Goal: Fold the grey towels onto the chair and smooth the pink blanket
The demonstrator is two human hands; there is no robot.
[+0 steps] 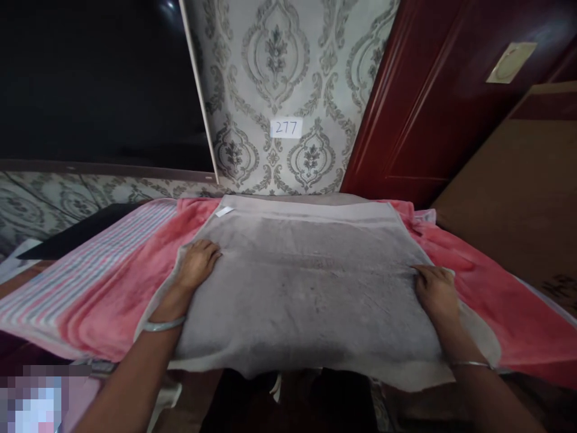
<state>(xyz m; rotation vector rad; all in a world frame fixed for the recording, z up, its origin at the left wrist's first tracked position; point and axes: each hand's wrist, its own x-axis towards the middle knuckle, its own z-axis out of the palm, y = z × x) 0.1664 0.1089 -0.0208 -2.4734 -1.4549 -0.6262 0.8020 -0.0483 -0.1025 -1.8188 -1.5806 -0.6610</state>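
A grey towel point(311, 307) lies spread out in front of me, with a pale band along its far end and a small white tag point(224, 211) at its far left corner. My left hand point(198, 263) is closed on the towel's left side, its fingers curled into the cloth. On the right side, my right hand point(435, 293) pinches the cloth between thumb and fingers. A faint crease runs across the towel between the two hands. The near edge hangs down a little toward me. Both fingertips are partly hidden by the cloth.
Under the towel is a pink-red cloth point(130, 294) with a striped part point(90, 258) at left. A dark screen point(99, 84) stands back left. Behind are patterned wallpaper with a "277" label point(286, 127) and a dark red door point(419, 90). A cardboard box point(518, 198) stands at right.
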